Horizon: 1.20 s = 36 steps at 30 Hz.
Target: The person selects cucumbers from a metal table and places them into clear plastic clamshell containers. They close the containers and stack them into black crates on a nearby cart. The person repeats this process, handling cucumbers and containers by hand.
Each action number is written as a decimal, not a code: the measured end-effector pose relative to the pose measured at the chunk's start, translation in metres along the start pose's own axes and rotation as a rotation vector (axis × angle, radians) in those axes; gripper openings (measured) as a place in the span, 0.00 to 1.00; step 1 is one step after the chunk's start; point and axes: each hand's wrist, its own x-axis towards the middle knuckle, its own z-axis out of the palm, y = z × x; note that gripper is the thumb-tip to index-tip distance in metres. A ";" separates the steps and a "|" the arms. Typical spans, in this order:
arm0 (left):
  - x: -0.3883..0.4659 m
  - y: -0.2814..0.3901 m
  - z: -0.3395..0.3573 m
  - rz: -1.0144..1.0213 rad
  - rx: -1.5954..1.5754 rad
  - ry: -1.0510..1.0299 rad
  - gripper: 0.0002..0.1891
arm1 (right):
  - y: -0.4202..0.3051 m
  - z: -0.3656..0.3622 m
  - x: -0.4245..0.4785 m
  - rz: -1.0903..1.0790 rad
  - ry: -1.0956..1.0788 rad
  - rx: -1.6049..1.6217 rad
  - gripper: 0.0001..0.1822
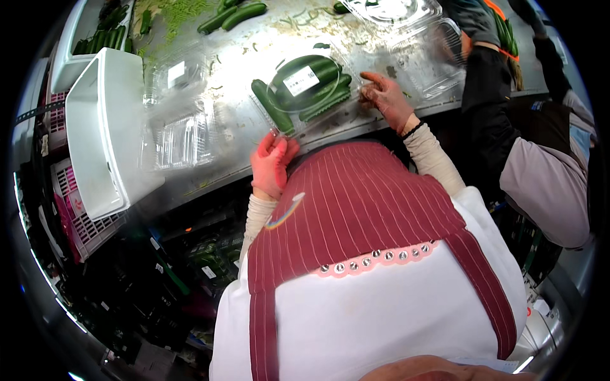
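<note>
A clear plastic clamshell box [329,108] holds several cucumbers [274,105] and lies on the metal worktable in front of me. Its lid bears a white printed label [300,81]. My left hand [272,162], in a pinkish-red glove, pinches the box's near left corner between thumb and fingers. Just beyond the box's right side is my right hand [385,99], in a soiled glove of similar colour. Its index finger is stretched out and the other fingers are bent, with nothing visible between them. Whether it touches the box's edge is unclear.
Clear clamshells [186,138] stand at the left, with further ones [429,57] at the right. A white foam box [102,128] tilts over the table's left end. Loose cucumbers [233,17] and green scraps [183,16] lie farther back. A co-worker's arm [488,85] is close on the right.
</note>
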 end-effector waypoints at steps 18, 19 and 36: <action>0.007 0.019 0.013 -0.042 0.099 0.189 0.16 | -0.019 -0.012 0.008 0.183 -0.079 -0.188 0.21; 0.008 0.022 0.010 -0.070 0.130 0.132 0.17 | -0.021 -0.010 0.007 0.190 -0.076 -0.175 0.21; 0.033 0.002 0.031 0.464 0.680 0.210 0.42 | -0.019 -0.016 0.079 -0.209 -0.253 -0.652 0.25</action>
